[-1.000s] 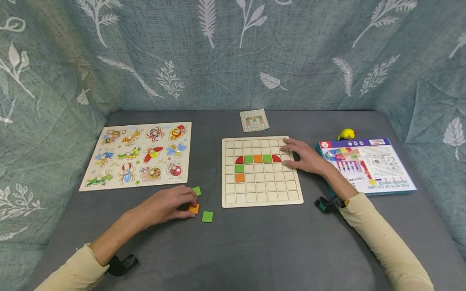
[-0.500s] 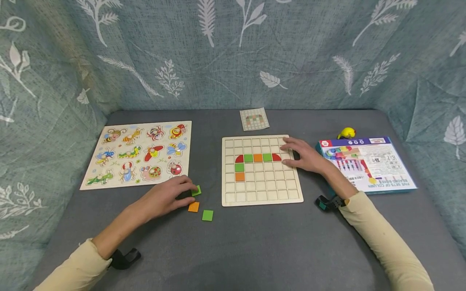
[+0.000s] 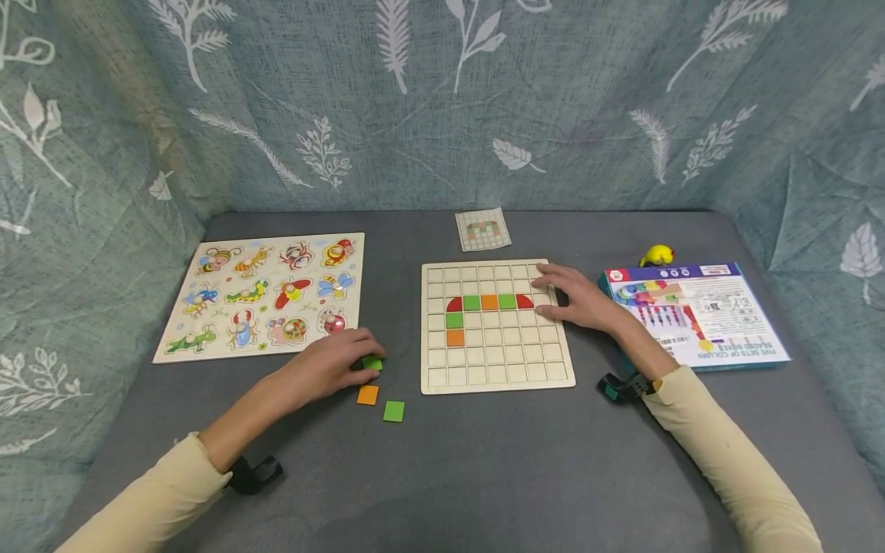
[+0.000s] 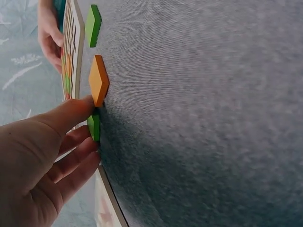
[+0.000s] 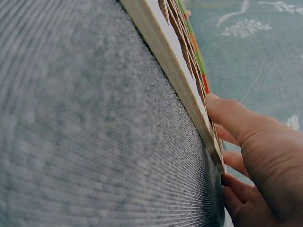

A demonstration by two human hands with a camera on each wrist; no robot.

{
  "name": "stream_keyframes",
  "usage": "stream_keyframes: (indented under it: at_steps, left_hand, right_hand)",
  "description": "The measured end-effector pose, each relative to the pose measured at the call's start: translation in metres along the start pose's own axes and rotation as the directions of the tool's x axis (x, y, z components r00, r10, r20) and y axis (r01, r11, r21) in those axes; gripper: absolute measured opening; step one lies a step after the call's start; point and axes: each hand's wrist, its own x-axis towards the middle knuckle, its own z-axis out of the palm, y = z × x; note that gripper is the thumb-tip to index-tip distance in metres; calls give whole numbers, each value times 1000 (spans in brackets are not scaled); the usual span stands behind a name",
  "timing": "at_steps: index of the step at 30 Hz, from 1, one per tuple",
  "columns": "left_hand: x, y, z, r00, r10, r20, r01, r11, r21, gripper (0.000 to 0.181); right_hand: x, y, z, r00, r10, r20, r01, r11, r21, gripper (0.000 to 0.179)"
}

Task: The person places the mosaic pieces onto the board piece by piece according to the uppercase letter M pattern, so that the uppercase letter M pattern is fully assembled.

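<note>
My left hand (image 3: 328, 365) is at a green square tile (image 3: 372, 362) on the table, its thumb and fingertips curled about the tile's edges. In the left wrist view that green tile (image 4: 94, 126) shows between thumb and fingers. Just nearer lie an orange square tile (image 3: 368, 395) and a second green tile (image 3: 394, 412). My right hand (image 3: 577, 296) rests with loosely spread fingers on the right edge of a wooden grid board (image 3: 508, 376). Red, green and orange pieces sit in the board's cells, forming a row with a short column at its left end.
A wooden insect puzzle (image 3: 259, 296) lies on the left. Behind the board is a small pattern card (image 3: 483, 230). To the right are a flat printed box (image 3: 698, 315) and a yellow toy (image 3: 657, 255). A patterned curtain (image 3: 442, 100) hangs behind the table.
My left hand has moved from the orange tile up to the green tile behind it, leaving the orange one on the table. My right hand stays on the board.
</note>
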Motion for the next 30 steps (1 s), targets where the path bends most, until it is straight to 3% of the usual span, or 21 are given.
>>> stream_keyframes:
  at_steps: [9, 18, 24, 30]
  left_hand:
    - [17, 4, 0, 995, 72, -63, -70, 997, 28, 18]
    - [41, 14, 2, 989, 133, -59, -132, 991, 17, 16]
    - [75, 20, 7, 985, 152, -77, -158, 984, -78, 13]
    - [118, 32, 16, 969, 225, -101, -238, 961, -143, 13]
  right_hand:
    - [0, -1, 3, 1000, 3, 6, -3, 1000, 1, 48]
    - [-3, -1, 3, 1000, 0, -4, 0, 1000, 7, 48]
    - [-1, 0, 0, 1000, 7, 3, -7, 1000, 8, 48]
    - [1, 0, 0, 1000, -2, 6, 2, 1000, 8, 48]
